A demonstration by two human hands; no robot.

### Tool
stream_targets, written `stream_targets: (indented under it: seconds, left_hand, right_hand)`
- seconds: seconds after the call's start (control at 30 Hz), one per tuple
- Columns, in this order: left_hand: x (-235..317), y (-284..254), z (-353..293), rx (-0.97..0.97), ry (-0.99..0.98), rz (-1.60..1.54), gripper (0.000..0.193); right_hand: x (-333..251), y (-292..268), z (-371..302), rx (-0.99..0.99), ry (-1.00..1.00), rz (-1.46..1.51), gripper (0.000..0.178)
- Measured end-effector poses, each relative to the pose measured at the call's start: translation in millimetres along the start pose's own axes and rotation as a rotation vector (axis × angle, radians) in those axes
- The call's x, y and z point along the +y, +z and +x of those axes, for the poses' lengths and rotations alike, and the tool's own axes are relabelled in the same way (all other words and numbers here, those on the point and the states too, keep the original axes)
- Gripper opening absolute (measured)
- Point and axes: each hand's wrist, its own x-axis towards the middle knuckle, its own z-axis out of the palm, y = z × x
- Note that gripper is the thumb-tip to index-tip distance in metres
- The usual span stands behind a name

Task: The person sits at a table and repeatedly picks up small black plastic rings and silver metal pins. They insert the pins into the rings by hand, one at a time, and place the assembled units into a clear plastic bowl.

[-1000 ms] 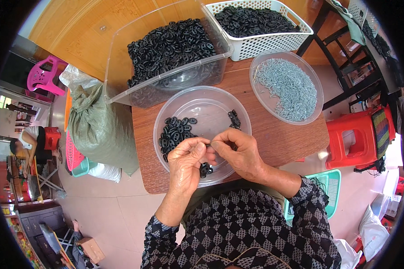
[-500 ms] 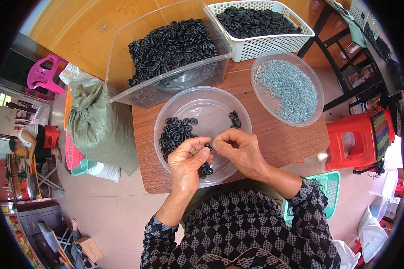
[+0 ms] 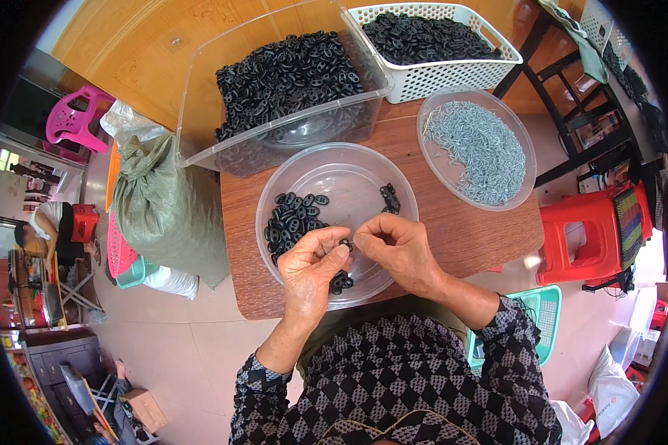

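left hand (image 3: 312, 263) and right hand (image 3: 397, 248), unmoved since earlier views, pinching one small black ring (image 3: 346, 243) over clear bowl (image 3: 274, 185) on tabletop (image 3: 460, 230). same ring evidently still being worked. screw bowl (image 3: 523, 133) beside.

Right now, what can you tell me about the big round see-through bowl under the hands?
The round bowl looks like clear, thin plastic. It sits upright on the brown wooden table, near its front edge. A heap of small black rings lies on its left side, with a few more at the right. The left hand and right hand hover over its near rim, pinching one ring.
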Motion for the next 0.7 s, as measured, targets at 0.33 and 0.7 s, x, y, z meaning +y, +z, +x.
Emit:
stream_targets:
  seconds: [0.33,0.7]
  left_hand:
    - [-1.8,-2.9,0.8,-0.014,0.01,0.04,0.018]
    - [-0.3,-4.0,0.8,-0.014,0.012,0.062,0.018]
  right_hand:
    - [1.5,0.9,0.2,0.017,0.01,-0.014,0.014]
    - [0.4,0.8,0.5,0.003,0.024,-0.015,0.012]
